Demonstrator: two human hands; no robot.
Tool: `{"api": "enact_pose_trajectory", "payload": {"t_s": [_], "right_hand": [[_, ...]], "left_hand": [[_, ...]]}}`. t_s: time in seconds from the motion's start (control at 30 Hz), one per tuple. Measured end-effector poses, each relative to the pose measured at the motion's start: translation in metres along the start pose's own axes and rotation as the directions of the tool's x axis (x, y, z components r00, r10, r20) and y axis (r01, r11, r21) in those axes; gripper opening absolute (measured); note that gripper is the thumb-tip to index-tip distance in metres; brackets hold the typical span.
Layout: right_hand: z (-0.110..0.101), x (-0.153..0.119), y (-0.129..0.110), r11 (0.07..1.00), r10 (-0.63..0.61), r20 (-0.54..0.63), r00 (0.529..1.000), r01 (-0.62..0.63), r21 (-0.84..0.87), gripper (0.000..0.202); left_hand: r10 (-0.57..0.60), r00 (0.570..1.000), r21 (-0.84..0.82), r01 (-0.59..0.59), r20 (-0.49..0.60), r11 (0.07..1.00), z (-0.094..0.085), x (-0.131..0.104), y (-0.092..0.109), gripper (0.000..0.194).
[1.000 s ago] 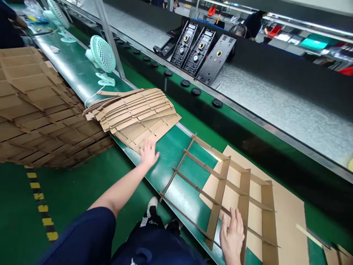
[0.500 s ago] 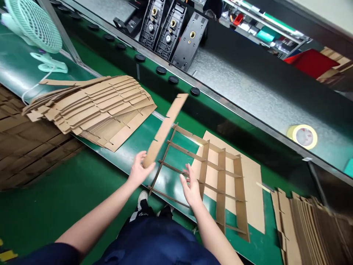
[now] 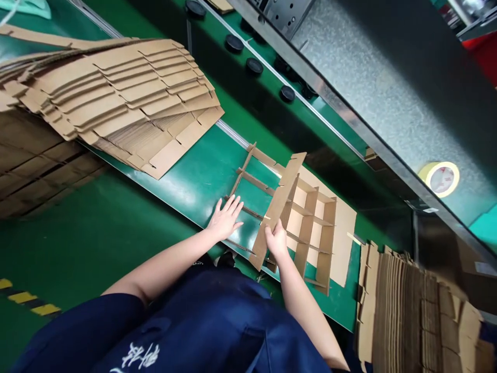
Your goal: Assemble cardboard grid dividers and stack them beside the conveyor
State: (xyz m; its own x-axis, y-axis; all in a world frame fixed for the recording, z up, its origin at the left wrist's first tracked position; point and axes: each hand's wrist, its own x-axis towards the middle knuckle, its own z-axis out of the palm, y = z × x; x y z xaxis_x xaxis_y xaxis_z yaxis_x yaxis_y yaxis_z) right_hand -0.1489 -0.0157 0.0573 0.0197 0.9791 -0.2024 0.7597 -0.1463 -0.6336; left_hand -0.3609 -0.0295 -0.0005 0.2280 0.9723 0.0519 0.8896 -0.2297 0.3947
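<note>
My right hand (image 3: 276, 239) grips a slotted cardboard strip (image 3: 280, 201) near its lower half, thumb on its face. The strip stands tilted over the partly assembled cardboard divider grid (image 3: 310, 224), crossing its lengthwise strips. Fingers spread, my left hand (image 3: 225, 217) lies flat at the grid's left part, over one of the lengthwise strips, holding nothing. Under the right part of the grid is a flat cardboard sheet (image 3: 345, 243). Whether the strip's slots sit fully in the crossing strips I cannot tell.
A fanned pile of slotted cardboard strips (image 3: 128, 98) lies on the green bench (image 3: 186, 191) at left. More strips stand packed in a stack (image 3: 399, 305) at right. A metal shelf (image 3: 373, 77) overhangs the back, with a yellow tape roll (image 3: 441, 178) on it.
The strip has passed from my left hand to my right and moved right, down onto the grid. My left hand now lies spread at the grid's left. The view has shifted too.
</note>
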Motion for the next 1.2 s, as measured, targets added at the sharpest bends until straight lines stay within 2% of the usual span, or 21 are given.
{"api": "enact_pose_trajectory", "payload": {"t_s": [0.1,0.33,0.63,1.0,1.2], "right_hand": [[0.014,-0.002,0.001,0.997,0.017,-0.007,1.0,-0.018,-0.079,0.037],[0.033,0.003,-0.001,0.989,0.047,0.011,0.999,-0.045,-0.141,0.032],[0.055,0.01,0.0,0.959,0.088,0.025,0.996,-0.078,-0.271,0.044],[0.066,0.012,-0.013,0.909,0.174,0.031,0.984,-0.148,-0.39,0.062],[0.057,0.015,-0.019,0.865,0.234,0.111,0.966,-0.154,-0.478,0.06]], "left_hand": [[0.006,1.0,0.046,-0.007,0.023,0.999,0.008,-0.002,0.001,0.065],[0.01,0.998,0.095,-0.015,0.055,0.995,0.007,-0.003,0.002,0.067],[0.002,0.999,0.109,-0.007,0.045,0.994,0.01,-0.002,0.002,0.068],[-0.004,1.0,0.086,0.004,0.007,0.996,0.012,-0.003,0.004,0.069],[-0.006,1.0,0.07,0.007,-0.004,0.998,0.01,-0.003,0.004,0.068]]}}
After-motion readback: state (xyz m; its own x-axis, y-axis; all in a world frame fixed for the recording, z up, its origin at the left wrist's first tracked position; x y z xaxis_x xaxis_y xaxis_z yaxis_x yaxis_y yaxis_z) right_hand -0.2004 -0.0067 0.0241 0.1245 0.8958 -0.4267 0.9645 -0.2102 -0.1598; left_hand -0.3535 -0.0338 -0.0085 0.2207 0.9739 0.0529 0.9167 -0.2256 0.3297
